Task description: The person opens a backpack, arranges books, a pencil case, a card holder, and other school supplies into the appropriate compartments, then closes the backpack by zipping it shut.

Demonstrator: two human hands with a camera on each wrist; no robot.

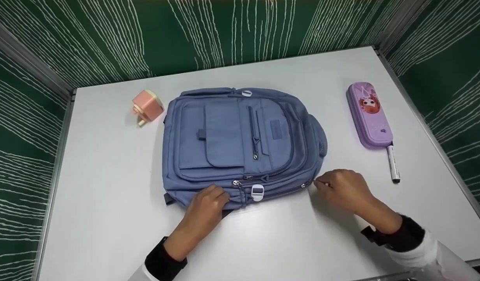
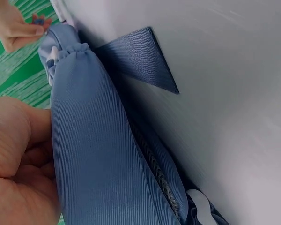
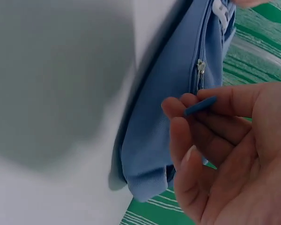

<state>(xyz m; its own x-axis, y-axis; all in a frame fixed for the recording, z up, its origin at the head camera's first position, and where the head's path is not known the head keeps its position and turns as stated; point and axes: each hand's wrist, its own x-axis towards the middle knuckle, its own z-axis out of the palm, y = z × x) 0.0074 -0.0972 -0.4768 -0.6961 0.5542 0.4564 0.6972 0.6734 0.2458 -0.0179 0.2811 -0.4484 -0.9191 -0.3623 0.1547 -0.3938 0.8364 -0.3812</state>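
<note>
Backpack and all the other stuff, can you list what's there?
Backpack: 1, blue, mid-table
Pencil case: 1, purple, right of backpack
Marker: 1, white and black, at pencil case's near end
Cube-shaped object: 1, pink and pale yellow, left of backpack
Table: 1, white, underneath
Panels: 3, green with white lines, around table
Wristbands: 2, black, on wrists
Sleeves: 2, white, behind wristbands
Left hand: 1, bare, gripping backpack's near side
Right hand: 1, bare, pinching small blue tab by backpack
</note>
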